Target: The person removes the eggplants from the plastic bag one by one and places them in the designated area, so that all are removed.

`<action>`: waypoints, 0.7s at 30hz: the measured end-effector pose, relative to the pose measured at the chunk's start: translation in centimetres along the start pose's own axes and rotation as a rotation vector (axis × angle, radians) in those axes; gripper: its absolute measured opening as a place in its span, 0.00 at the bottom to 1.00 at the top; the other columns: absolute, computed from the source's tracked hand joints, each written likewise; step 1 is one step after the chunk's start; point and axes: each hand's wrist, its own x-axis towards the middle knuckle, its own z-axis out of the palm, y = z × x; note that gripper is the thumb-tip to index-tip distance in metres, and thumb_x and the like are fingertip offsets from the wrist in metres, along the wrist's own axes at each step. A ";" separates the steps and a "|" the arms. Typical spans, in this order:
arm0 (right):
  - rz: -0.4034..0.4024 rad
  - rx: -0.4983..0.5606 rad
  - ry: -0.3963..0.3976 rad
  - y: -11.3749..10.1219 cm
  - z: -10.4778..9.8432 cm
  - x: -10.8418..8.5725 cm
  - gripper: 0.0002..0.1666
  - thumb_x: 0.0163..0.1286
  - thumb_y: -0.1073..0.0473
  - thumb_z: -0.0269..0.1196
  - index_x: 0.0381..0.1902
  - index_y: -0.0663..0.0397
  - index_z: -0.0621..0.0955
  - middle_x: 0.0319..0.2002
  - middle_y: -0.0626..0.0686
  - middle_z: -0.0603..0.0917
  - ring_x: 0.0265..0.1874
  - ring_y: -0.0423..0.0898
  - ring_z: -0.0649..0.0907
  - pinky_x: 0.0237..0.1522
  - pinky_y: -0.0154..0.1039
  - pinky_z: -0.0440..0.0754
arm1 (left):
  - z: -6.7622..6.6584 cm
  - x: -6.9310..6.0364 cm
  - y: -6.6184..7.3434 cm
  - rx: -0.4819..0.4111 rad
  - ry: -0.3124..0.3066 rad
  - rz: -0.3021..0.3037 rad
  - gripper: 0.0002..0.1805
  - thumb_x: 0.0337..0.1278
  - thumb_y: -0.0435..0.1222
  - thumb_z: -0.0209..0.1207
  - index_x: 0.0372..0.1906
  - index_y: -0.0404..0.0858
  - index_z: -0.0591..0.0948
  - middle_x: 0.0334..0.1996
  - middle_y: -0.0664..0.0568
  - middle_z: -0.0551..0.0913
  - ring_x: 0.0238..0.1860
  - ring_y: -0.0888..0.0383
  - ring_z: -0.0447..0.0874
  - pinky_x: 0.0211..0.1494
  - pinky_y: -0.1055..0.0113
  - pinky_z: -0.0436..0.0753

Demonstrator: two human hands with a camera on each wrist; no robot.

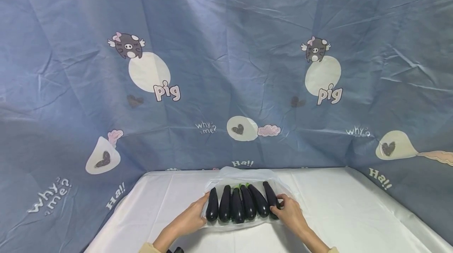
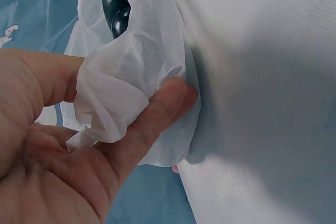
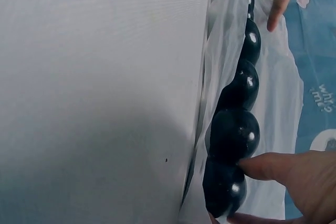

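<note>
Several dark purple eggplants (image 1: 237, 205) lie side by side in a row on a thin white plastic bag (image 1: 230, 176). My right hand (image 1: 291, 211) grips the eggplant at the right end (image 1: 270, 198), thumb on one side and fingers on the other; the right wrist view shows the thumb against its glossy skin (image 3: 226, 187). At the bag's left side, my left hand (image 1: 191, 215) holds the plastic near the leftmost eggplant (image 1: 212, 205). In the left wrist view, crumpled plastic (image 2: 113, 95) sits between thumb and fingers, hiding the thumb's tip.
The bag lies on a white-covered table (image 1: 329, 198). Behind and at both sides hangs a blue curtain (image 1: 226, 68) printed with cartoon pigs. A small black object (image 1: 178, 250) shows at the bottom edge, by the left sleeve (image 1: 148, 248).
</note>
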 end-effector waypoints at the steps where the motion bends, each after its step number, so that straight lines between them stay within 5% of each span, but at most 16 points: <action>1: 0.001 0.003 -0.005 0.0 0.0 0.0 0.29 0.50 0.57 0.73 0.48 0.66 0.80 0.27 0.52 0.83 0.29 0.47 0.81 0.30 0.42 0.79 | 0.0 0.0 0.0 -0.002 0.000 0.000 0.47 0.37 0.21 0.55 0.72 0.26 0.56 0.71 0.30 0.60 0.71 0.34 0.58 0.72 0.39 0.59; 21: 0.068 0.062 -0.050 -0.4 -0.5 -0.1 0.30 0.53 0.53 0.71 0.49 0.69 0.80 0.28 0.56 0.87 0.29 0.46 0.85 0.26 0.39 0.81 | -0.1 -0.1 0.0 0.012 0.012 0.043 0.47 0.33 0.16 0.47 0.72 0.24 0.56 0.70 0.28 0.61 0.71 0.34 0.60 0.72 0.41 0.59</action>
